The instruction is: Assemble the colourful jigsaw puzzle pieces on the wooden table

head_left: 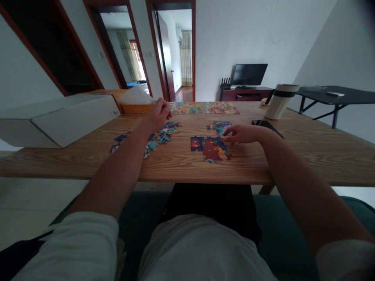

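Right hand (242,134) (fingers loosely apart, contact unclear) at the right edge of the partly assembled puzzle (211,149)

Loose pieces (164,135) left of joined puzzle (211,149) — mug (279,105) farther right.

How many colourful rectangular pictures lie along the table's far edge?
2: one picture just right of the left hand in view, another picture further right. The hand may hide more.

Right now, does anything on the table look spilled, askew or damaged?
Nothing looks spilled or damaged. The pale mug at the right appears to lean, probably from lens distortion. Loose puzzle pieces lie jumbled, ordinary for a jigsaw.
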`<state>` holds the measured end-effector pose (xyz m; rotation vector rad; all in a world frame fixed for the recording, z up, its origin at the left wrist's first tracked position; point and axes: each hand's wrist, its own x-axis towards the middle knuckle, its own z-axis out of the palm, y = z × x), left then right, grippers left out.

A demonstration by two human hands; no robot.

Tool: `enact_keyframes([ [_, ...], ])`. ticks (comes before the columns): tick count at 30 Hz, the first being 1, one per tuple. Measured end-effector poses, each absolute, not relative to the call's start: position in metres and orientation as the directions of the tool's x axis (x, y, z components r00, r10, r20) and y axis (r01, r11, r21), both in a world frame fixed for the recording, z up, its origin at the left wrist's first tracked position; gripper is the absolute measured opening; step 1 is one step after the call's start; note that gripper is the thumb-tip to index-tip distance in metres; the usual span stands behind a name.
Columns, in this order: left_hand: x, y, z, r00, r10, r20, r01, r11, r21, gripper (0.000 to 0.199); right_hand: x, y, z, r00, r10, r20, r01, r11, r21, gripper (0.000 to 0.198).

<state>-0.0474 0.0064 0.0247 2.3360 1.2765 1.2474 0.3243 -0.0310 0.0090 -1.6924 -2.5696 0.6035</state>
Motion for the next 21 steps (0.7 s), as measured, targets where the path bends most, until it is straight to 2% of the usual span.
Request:
enact_keyframes([
  [2, -0.049, 0.003, 0.031, 0.271, 0.784, 0.558, 0.629, -0.584, 0.513, 0.024, 0.325, -0.030, 0.008, -0.433, 0.881, -0.191, 0.875, 0.359, -0.326, 0.048],
  [4, -0.051, -0.001, 0.041, 0.327, 0.806, 0.494, 0.698, -0.558, 0.449, 0.027, 0.327, -0.028, 0.006, -0.456, 0.874, -0.169, 0.865, 0.390, -0.315, 0.048],
  [8, -0.055, -0.008, 0.069, 0.419, 0.886, 0.200, 0.852, -0.459, 0.252, 0.035, 0.332, -0.026, 0.003, -0.482, 0.865, -0.140, 0.858, 0.433, -0.276, 0.051],
  [11, -0.067, -0.011, 0.088, 0.409, 0.912, 0.016, 0.889, -0.402, 0.218, 0.045, 0.334, -0.025, 0.001, -0.500, 0.855, -0.138, 0.848, 0.452, -0.278, 0.050],
  [18, -0.125, -0.005, 0.085, 0.219, 0.971, -0.097, 0.972, -0.208, 0.109, 0.066, 0.334, -0.021, -0.001, -0.503, 0.849, -0.160, 0.843, 0.441, -0.308, 0.047],
  [21, -0.147, 0.001, 0.073, 0.160, 0.978, -0.133, 0.984, -0.148, 0.099, 0.068, 0.334, -0.022, 0.000, -0.508, 0.843, -0.179, 0.840, 0.438, -0.321, 0.045],
])
